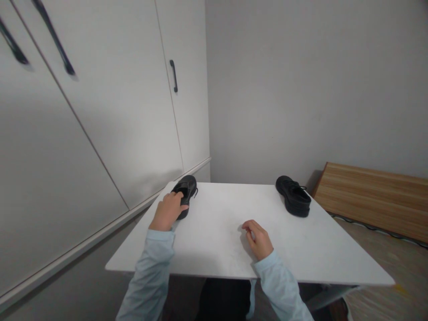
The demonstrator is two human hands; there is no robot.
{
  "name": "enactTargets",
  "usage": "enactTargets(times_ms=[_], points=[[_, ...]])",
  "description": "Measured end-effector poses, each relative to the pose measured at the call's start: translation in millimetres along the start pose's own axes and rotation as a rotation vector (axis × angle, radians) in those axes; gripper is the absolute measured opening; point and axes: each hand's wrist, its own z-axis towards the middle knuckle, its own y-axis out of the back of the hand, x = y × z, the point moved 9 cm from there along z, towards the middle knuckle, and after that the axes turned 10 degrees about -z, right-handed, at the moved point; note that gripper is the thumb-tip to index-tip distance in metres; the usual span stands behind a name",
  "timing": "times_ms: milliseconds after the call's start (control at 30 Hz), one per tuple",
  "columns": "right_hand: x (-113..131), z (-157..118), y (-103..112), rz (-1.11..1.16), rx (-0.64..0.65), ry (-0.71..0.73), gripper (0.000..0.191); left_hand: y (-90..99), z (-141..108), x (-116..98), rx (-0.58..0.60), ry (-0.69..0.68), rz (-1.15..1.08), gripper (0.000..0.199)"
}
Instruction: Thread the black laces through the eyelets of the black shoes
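Note:
At the back left of the white table (220, 214) lies a black lace-up shoe (187, 183), its toe towards the wall. My left hand (168, 208) grips this shoe at its opening and heel, with some fingers inside. A second black shoe (294, 198) stands by the back right edge, its heel towards me and its laces on top. My right hand (257, 238) rests over the middle right of the table, fingers curled and apart from the thumb, holding nothing. It touches neither shoe.
White cabinet doors (100, 89) with dark handles rise along the left side. Behind the table is a grey wall (301, 89). A wood-grain board (374, 196) leans at the right, beyond the table's edge, with a dark cable below it.

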Motion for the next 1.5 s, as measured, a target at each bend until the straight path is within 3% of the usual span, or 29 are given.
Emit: enactTargets(times_ms=[100,200,267,367,500,600,700,800,967,1100,1367,1500], points=[[0,0,-1,-0.027,-0.007,0.002,0.025,11.4,-1,-37,-0.025,-0.111,0.014,0.029],[1,1,-3,-0.040,0.004,0.003,0.024,9.9,-5,-82,-0.041,-0.300,-0.079,0.025],[1,3,-4,-0.039,0.023,-0.002,0.024,-0.8,-10,-110,-0.022,-0.447,-0.178,0.023],[2,6,-5,-0.032,0.056,-0.010,0.023,-31.9,-15,-131,0.034,-0.543,-0.262,0.021],[5,10,-2,-0.040,0.094,0.006,0.022,-74.9,-14,-130,0.041,-0.565,-0.311,0.021],[1,14,6,-0.105,0.109,0.060,0.022,-95.4,-11,-120,0.072,-0.543,-0.346,0.022],[-15,23,17,-0.216,0.140,0.146,0.022,-98.2,-8,-112,0.066,-0.503,-0.408,0.023],[-47,39,37,-0.371,0.141,0.183,0.022,-99.2,-6,-107,0.076,-0.466,-0.439,0.023],[-104,69,78,-0.662,0.124,0.097,0.029,-104.0,-4,-102,0.076,-0.435,-0.468,0.024],[-139,77,100,-0.867,0.098,-0.013,0.038,-106.0,-5,-101,0.073,-0.440,-0.460,0.023],[-211,53,97,-0.908,0.094,-0.128,0.037,-105.1,-5,-101,0.067,-0.449,-0.457,0.021],[-232,47,107,-0.851,-0.054,-0.130,0.038,-107.3,-5,-100,0.061,-0.459,-0.460,0.021]])
